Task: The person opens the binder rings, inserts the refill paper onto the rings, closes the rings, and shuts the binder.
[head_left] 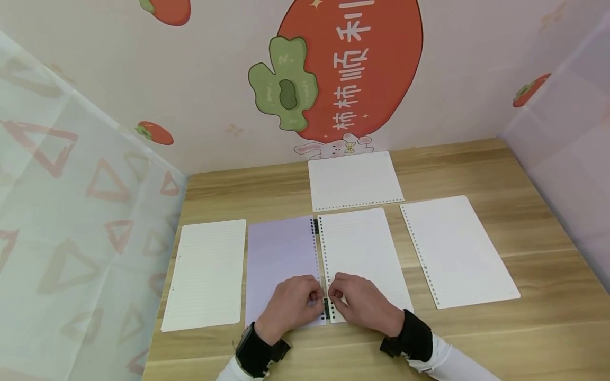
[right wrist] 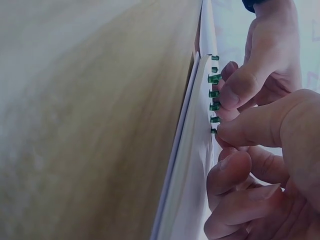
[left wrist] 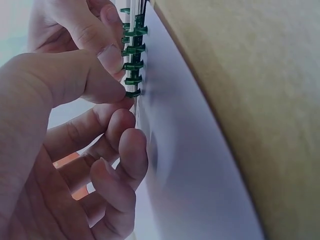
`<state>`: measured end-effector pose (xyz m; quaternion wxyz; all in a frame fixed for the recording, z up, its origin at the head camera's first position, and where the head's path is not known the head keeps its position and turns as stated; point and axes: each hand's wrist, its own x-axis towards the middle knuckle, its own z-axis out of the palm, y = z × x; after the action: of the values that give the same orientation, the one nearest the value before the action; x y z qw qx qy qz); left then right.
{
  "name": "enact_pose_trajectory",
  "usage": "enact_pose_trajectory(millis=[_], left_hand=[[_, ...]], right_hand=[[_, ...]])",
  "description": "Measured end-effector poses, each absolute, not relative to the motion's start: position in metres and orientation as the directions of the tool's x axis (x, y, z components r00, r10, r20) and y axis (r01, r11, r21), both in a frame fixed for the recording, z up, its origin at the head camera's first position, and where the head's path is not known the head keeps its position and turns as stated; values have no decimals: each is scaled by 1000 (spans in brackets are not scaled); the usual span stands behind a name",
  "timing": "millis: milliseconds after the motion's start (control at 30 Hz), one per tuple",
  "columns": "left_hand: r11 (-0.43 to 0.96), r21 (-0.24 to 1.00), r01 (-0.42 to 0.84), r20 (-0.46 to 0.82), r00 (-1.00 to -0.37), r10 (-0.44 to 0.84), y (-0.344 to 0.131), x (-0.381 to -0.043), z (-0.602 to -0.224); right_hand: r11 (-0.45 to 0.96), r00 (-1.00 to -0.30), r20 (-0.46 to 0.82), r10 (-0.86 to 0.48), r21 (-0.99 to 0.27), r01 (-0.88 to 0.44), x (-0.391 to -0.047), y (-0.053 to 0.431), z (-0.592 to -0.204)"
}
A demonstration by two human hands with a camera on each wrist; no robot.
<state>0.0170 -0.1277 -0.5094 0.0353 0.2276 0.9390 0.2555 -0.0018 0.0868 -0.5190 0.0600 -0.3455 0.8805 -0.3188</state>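
Note:
An open loose-leaf notebook lies in the middle of the table, its lilac cover [head_left: 281,248] on the left and lined white pages [head_left: 357,238] on the right. Green binder rings [left wrist: 134,66] run along its spine, seen close in both wrist views. My left hand [head_left: 294,301] bends over the lower spine from the cover side, thumb and fingertips pinching at the rings. From the page side my right hand [head_left: 363,304] does likewise, its thumb at the green rings [right wrist: 214,106]. Between the hands, part of the spine is hidden.
A lined cream sheet stack [head_left: 207,272] lies left of the notebook. Behind it is a white punched sheet [head_left: 355,182], turned sideways. Another punched white sheet [head_left: 462,254] lies to the right. A printed backdrop [head_left: 214,79] encloses the wooden table [head_left: 548,296].

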Motion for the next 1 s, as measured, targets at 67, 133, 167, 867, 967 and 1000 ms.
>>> enact_pose_trajectory(millis=[67, 133, 167, 867, 967, 1000], left_hand=[[761, 503, 410, 48, -892, 449, -127, 17, -509], [755, 504, 418, 52, -888, 457, -127, 17, -508], [752, 501, 429, 59, -883, 465, -127, 17, -508], [696, 287, 659, 168, -749, 640, -65, -42, -482], [683, 270, 679, 132, -728, 672, -48, -53, -478], [677, 266, 686, 122, -721, 683, -42, -56, -476]], right_hand=[[561, -757, 111, -644, -604, -566, -2, 88, -518], [563, -758, 110, -643, -603, -565, -2, 90, -518], [564, -760, 108, -641, -605, -562, -2, 90, -517], [668, -912, 225, -341, -624, -404, -56, 196, -500], [685, -926, 238, -293, -623, -377, -62, 219, -500], [694, -930, 241, -277, -619, -367, -64, 226, -500]])
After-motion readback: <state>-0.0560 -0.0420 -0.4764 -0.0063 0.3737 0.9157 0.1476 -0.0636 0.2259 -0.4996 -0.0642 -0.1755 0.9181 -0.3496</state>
